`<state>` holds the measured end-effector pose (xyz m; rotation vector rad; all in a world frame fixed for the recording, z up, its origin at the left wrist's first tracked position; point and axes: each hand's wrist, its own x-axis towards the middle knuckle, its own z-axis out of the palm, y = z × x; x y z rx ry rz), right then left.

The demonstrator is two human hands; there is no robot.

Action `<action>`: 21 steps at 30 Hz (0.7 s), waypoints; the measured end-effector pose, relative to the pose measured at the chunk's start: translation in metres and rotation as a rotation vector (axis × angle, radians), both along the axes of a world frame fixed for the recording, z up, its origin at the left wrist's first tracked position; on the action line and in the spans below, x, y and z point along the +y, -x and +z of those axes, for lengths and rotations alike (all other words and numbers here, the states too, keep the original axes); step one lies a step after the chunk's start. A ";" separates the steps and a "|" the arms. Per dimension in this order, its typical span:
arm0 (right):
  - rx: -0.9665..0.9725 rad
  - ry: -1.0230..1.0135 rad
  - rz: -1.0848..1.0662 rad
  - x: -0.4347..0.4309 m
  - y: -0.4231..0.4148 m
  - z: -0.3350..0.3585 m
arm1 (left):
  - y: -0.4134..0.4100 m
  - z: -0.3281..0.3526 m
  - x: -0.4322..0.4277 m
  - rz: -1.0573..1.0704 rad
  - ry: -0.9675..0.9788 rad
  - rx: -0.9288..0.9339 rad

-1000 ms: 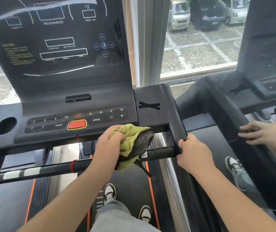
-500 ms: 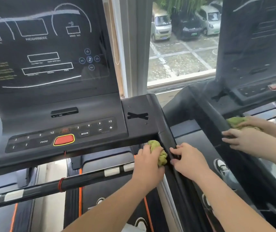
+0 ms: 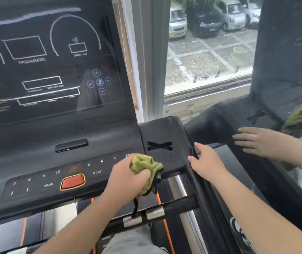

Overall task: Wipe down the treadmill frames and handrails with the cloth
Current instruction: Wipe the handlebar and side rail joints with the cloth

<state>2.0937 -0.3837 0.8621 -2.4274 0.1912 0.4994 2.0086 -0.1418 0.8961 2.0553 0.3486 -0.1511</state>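
Both arms stretched forward, left hand (image 3: 128, 178) balled up gripping the cloth (image 3: 146, 165), right hand (image 3: 208, 162) flat, fingers straight.

1. Single view, head-worn, taken from the person's standing height at the treadmill.
2. Facing forward and down. The console (image 3: 55, 88) fills the upper left of the frame and the window (image 3: 207, 52) the upper centre-right.
3. Range is close. Both forearms enter from the bottom edge. The left hand (image 3: 126, 178) grips the cloth (image 3: 146, 165) at lower centre, and the right hand (image 3: 207, 162) rests on the side rail (image 3: 199, 187) just right of centre.
4. Wide-angle lens: straight edges bow near the borders.
5. The person's trousers (image 3: 128, 241) show at bottom centre.
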 end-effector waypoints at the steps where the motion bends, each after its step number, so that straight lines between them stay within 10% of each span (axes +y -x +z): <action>1: 0.038 0.007 -0.010 0.003 -0.005 -0.002 | -0.011 0.007 0.000 -0.005 0.012 -0.029; 6: 0.144 0.203 0.035 0.015 -0.017 -0.004 | -0.083 0.007 -0.006 -0.139 -0.108 -0.126; 12: 0.170 0.352 0.090 0.027 -0.029 -0.001 | -0.122 -0.055 -0.055 -0.421 -0.768 0.000; 21: 0.166 0.367 0.118 0.020 -0.028 0.002 | -0.099 -0.072 -0.024 -0.832 -0.745 -0.419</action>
